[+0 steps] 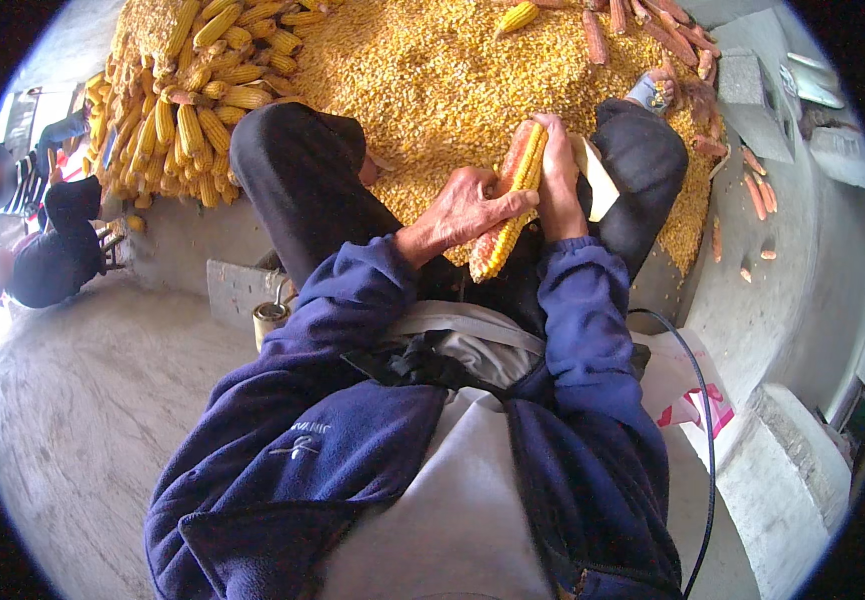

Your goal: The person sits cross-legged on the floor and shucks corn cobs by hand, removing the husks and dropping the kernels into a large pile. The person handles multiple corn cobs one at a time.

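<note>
Between my knees is a partly shelled ear of dried corn (509, 201), tilted with its upper end away from me. A band of yellow kernels remains along one side, and bare reddish cob shows along the other. My left hand (461, 206) grips its lower half, the thumb laid across the kernels. Around the upper end on the right is my right hand (558, 172), its fingers partly hidden behind the ear. Beneath and beyond both hands spreads a heap of loose yellow kernels (417, 67).
Unshelled ears (189, 131) are piled at the upper left. Stripped cobs (676, 37) lie at the upper right, with several on the floor (815, 247). Two people (57, 247) sit at the far left. A metal can (270, 319) stands by my left thigh; a black cable (708, 420) curves at right.
</note>
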{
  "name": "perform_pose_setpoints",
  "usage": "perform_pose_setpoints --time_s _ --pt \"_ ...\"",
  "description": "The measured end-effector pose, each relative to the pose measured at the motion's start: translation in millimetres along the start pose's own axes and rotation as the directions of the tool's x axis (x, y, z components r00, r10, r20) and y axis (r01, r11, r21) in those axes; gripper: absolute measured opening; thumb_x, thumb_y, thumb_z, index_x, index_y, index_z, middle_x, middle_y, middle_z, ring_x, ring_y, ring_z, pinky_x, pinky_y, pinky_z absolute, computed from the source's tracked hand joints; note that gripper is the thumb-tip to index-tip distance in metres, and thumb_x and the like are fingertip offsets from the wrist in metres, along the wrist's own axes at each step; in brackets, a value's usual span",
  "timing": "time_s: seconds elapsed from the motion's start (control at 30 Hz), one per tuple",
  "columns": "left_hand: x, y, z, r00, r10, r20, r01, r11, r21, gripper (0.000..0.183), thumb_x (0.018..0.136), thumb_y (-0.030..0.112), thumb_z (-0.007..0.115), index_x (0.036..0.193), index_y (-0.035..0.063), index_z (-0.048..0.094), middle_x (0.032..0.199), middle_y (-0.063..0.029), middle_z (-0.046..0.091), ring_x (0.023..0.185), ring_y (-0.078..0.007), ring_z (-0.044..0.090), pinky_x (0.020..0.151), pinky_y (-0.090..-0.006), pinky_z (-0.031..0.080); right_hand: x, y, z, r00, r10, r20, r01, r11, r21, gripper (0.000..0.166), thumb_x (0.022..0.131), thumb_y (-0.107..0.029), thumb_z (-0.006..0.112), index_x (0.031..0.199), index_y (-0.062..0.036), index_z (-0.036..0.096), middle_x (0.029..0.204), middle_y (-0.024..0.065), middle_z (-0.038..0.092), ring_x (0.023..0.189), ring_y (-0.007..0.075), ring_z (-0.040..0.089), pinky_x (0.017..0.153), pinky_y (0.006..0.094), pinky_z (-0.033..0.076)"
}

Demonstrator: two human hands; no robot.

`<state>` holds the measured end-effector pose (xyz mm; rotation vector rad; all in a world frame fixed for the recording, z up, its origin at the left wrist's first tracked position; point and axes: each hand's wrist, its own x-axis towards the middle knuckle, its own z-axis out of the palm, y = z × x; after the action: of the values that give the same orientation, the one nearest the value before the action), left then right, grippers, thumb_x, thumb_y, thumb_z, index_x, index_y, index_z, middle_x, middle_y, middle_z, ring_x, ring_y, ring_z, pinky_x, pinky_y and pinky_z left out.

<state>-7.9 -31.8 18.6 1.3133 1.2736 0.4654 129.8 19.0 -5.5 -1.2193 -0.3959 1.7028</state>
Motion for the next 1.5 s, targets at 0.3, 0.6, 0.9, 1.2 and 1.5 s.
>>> perform_pose_setpoints --time_s 0.3,0.6,0.9,1.2,1.5 --pt "2 -21 11 0.989 0.125 -0.076 -0.125 0.992 0.012 0.046 0.087 0.040 0.051 0.079 -0.0038 0.060 0.060 -0.0056 0.052 0.057 -0.0133 0.049 0.052 -0.0351 0.040 -9 -9 6 0.998 -0.024 0.050 0.032 0.986 -0.165 0.037 0.088 -0.045 0.044 0.068 -0.0144 0.050 0.053 0.0023 0.050 0.045 0.0173 0.051 0.048 0.0291 0.044" --pt "1 -5 4 0.991 0.063 -0.121 -0.077 0.990 -0.114 0.057 0.090 0.050 0.048 0.079 -0.0035 0.063 0.060 -0.0062 0.056 0.058 -0.0118 0.051 0.053 -0.0325 0.042 19 19 -14 0.989 -0.016 0.148 0.005 0.997 0.073 0.037 0.092 -0.045 0.041 0.074 -0.0131 0.050 0.067 -0.0012 0.052 0.059 0.0124 0.051 0.057 0.0277 0.043" --pt "6 4 6 0.991 -0.070 -0.116 0.059 0.993 -0.098 0.058 0.079 0.051 0.056 0.074 -0.0064 0.064 0.062 -0.0087 0.060 0.057 -0.0148 0.056 0.052 -0.0329 0.043 37 32 -22 0.989 -0.027 0.143 0.031 0.999 -0.026 0.031 0.087 -0.036 0.047 0.073 -0.0089 0.054 0.064 0.0003 0.055 0.055 0.0134 0.051 0.056 0.0261 0.042" --pt "15 -14 13 0.944 -0.007 -0.328 -0.047 0.987 -0.156 0.053 0.090 0.039 0.047 0.061 -0.0048 0.055 0.048 -0.0079 0.049 0.047 -0.0134 0.045 0.044 -0.0362 0.036 41 24 -13 0.968 0.134 0.211 -0.158 0.982 0.104 0.036 0.087 -0.036 0.045 0.065 -0.0096 0.053 0.054 0.0021 0.051 0.049 0.0161 0.050 0.052 0.0283 0.042" --pt "14 2 6 0.976 -0.083 -0.202 0.079 0.996 -0.029 0.057 0.080 0.049 0.057 0.063 -0.0051 0.056 0.054 -0.0067 0.051 0.051 -0.0138 0.050 0.046 -0.0346 0.039 21 13 6 0.999 0.037 0.005 -0.035 0.974 -0.225 0.033 0.082 -0.034 0.052 0.062 -0.0086 0.054 0.056 0.0039 0.054 0.048 0.0149 0.052 0.050 0.0281 0.042"
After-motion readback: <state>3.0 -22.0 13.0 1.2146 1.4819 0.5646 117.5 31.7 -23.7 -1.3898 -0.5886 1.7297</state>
